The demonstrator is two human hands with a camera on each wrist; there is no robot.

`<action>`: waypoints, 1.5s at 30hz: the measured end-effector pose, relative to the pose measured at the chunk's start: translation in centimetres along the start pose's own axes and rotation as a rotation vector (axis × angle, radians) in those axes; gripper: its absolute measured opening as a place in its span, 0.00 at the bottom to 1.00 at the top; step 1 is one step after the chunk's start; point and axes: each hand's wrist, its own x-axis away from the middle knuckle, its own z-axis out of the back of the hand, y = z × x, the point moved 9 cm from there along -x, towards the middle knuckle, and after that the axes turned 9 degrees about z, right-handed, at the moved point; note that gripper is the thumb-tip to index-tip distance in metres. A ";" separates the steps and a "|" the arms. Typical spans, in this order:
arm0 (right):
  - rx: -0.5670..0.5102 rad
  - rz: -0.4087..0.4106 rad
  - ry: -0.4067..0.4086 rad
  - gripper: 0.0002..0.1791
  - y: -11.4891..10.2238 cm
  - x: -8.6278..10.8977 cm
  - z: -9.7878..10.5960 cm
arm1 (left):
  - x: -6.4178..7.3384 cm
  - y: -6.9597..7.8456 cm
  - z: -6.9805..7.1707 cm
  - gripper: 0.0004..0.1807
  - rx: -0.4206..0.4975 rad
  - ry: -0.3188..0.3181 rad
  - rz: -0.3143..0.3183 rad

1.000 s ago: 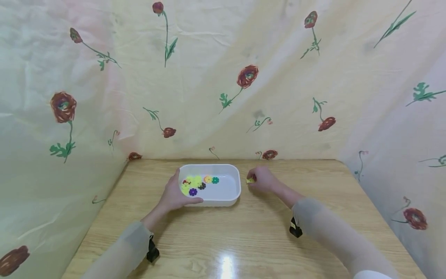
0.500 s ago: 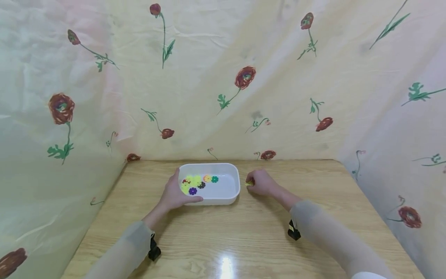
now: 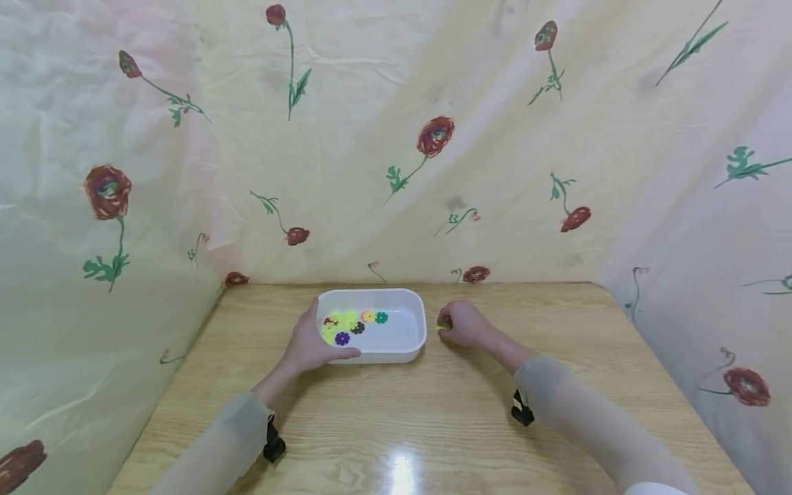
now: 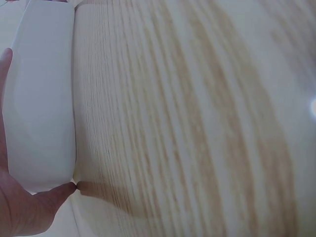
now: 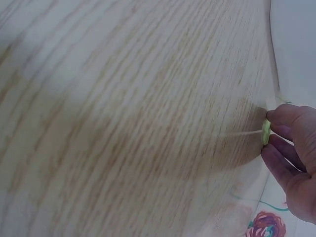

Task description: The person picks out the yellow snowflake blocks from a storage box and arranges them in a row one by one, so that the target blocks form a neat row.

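Note:
In the head view my left hand [image 3: 307, 344] grips the left end of a white rectangular plastic tub [image 3: 399, 357], thumb along its near side. The tub's plain side wall [image 4: 42, 98] also shows in the left wrist view, with fingers at its end. Inside, mostly at the left, lie several flower-shaped snowflake discs: yellow ones, a purple disc [image 3: 342, 338], a dark disc [image 3: 358, 328], an orange disc [image 3: 368, 316] and a green disc [image 3: 381, 317]. Right of the tub, my right hand [image 3: 465, 323] pinches a yellow snowflake disc [image 5: 266, 132] on edge, close over the table.
Both hands are over a wood-grain table [image 3: 383, 412]. A pale curtain [image 3: 359, 137] printed with red flowers rises along its back and both sides. Each wrist carries a small black camera, such as the right one [image 3: 522, 409].
My right hand has come slightly nearer to me with the yellow snowflake disc, which is now tilted differently. The left hand and tub hold still; the head view has shifted slightly.

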 end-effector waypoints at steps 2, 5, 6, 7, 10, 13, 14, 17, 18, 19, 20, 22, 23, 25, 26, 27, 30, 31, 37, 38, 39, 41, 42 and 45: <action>-0.003 0.000 -0.008 0.05 -0.1 0.0 0.1 | 0.0 0.0 0.0 0.86 -0.001 -0.003 0.004; -0.012 -0.022 -0.027 0.07 -0.1 0.0 0.2 | 0.1 0.1 0.0 0.86 -0.001 -0.007 0.011; -0.019 -0.039 -0.034 0.07 0.0 0.0 0.2 | 0.1 0.1 0.1 0.86 -0.004 -0.005 0.009; -0.028 -0.059 -0.041 0.08 0.2 0.0 0.3 | 0.1 0.1 0.1 0.86 -0.008 -0.004 0.006; -0.059 -0.114 -0.053 0.08 0.5 -0.2 0.7 | 0.1 0.2 0.2 0.86 -0.015 -0.002 -0.002; -0.076 -0.122 -0.039 0.09 0.5 -0.6 1.6 | 0.1 0.1 0.2 0.87 -0.020 0.000 -0.009; -0.077 -0.113 -0.031 0.09 0.4 -0.8 2.0 | 0.1 0.1 0.2 0.87 -0.017 -0.001 -0.009; -0.058 -0.080 -0.002 0.10 0.1 -1.5 3.0 | 0.1 0.1 0.2 0.87 -0.014 -0.002 -0.014; -0.052 -0.070 0.006 0.10 0.1 -1.8 3.2 | 0.1 0.1 0.2 0.87 -0.012 -0.002 -0.013; -0.050 -0.070 0.005 0.10 0.1 -2.0 3.4 | 0.1 0.1 0.2 0.87 -0.013 -0.003 -0.014; -0.049 -0.076 0.004 0.10 0.0 -2.3 3.5 | 0.1 0.1 0.2 0.87 -0.012 -0.003 -0.014; -0.039 -0.074 0.001 0.10 -0.1 -2.8 3.7 | 0.1 0.1 0.1 0.88 -0.014 -0.006 -0.015; -0.039 -0.076 -0.002 0.10 -0.3 -3.1 3.7 | 0.1 0.1 0.1 0.88 -0.017 -0.006 -0.019; -0.044 -0.080 -0.007 0.10 -0.5 -3.7 3.9 | 0.1 0.1 0.1 0.88 -0.018 -0.010 -0.017; -0.046 -0.079 -0.008 0.10 -0.7 -3.9 4.0 | 0.1 0.1 0.1 0.88 -0.018 -0.011 -0.018; -0.043 -0.078 -0.009 0.10 -0.9 -4.2 4.0 | 0.1 0.1 0.1 0.88 -0.018 -0.013 -0.016; -0.029 -0.083 -0.002 0.09 -1.3 -5.0 4.3 | 0.2 0.1 0.1 0.88 -0.016 -0.012 -0.006; -0.020 -0.085 0.002 0.09 -1.4 -5.3 4.3 | 0.2 0.1 0.1 0.88 -0.019 -0.011 -0.005; -0.018 -0.097 0.007 0.09 -2.4 -7.1 4.1 | 0.2 0.0 0.2 0.88 -0.015 -0.007 -0.008; -0.021 -0.096 0.004 0.09 -2.6 -7.4 4.0 | 0.2 0.0 0.2 0.88 -0.012 -0.007 -0.010; -0.028 -0.094 0.000 0.10 -2.9 -7.7 3.8 | 0.2 0.0 0.2 0.88 -0.010 -0.007 -0.012; -0.031 -0.088 -0.008 0.11 -3.6 -8.2 3.5 | 0.1 0.1 0.2 0.88 -0.011 -0.006 -0.018; -0.035 -0.084 -0.012 0.11 -3.9 -8.4 3.4 | 0.1 0.1 0.2 0.88 -0.014 -0.005 -0.021; -0.049 -0.079 -0.025 0.12 -4.9 -9.0 3.0 | 0.1 0.1 0.2 0.87 -0.014 -0.002 -0.026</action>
